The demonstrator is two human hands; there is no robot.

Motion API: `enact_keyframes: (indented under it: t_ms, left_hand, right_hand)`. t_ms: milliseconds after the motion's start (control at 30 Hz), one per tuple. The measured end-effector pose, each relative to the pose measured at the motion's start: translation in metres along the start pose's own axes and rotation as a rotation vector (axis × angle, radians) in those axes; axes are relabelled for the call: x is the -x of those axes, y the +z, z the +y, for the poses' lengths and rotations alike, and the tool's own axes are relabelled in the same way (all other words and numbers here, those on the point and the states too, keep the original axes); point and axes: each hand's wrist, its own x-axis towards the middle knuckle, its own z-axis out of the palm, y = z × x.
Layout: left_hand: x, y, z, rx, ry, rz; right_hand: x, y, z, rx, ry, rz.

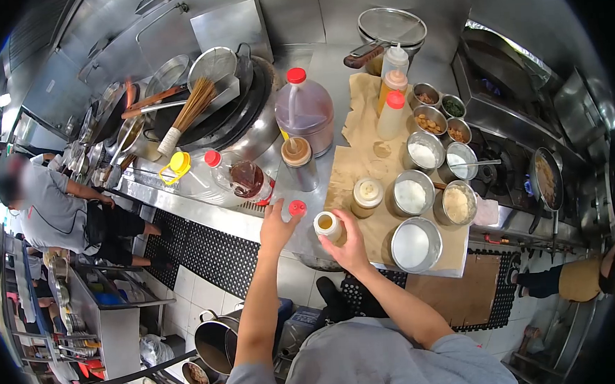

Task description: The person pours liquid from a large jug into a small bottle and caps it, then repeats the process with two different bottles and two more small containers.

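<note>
My left hand [277,228] holds a red cap [297,208] between its fingertips, over the counter's front edge. Close by on the right, my right hand [348,242] is wrapped round a small white-necked open jar [327,224] with yellowish contents. Just beyond it, another jar [367,194] with a pale top stands on the brown paper [348,169]. Left of the paper are a squeeze bottle with a brown top [299,161], a big red-capped jug [305,115] and a tilted red-capped bottle of dark red liquid [243,178].
Several metal bowls of powders [413,195] stand on the right, before a stove with a pan [545,179]. A wok [241,112] with a bamboo brush [193,111] is back left. One person [58,205] stands far left, another [580,278] far right.
</note>
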Motion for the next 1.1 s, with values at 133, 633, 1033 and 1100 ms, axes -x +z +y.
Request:
enact_keyframes:
  t_ms: [133,633,1033,1100]
  left_hand:
    - [0.016,-0.029,-0.002,0.167,-0.075,0.000]
    - [0.060,-0.031,0.054,0.615,0.221,-0.218]
    - [0.076,-0.033,0.055,0.645,0.270,-0.131]
    - [0.080,-0.034,0.055,0.629,0.275,-0.105]
  right_hand:
    - [-0.003,-0.007,-0.004,0.061,-0.034,-0.057]
    - [-0.009,-0.008,0.016,0.044,0.085,-0.189]
    - [-0.007,-0.008,0.013,0.004,0.176,-0.194]
    - [-0.007,-0.007,0.013,-0.002,0.177,-0.191]
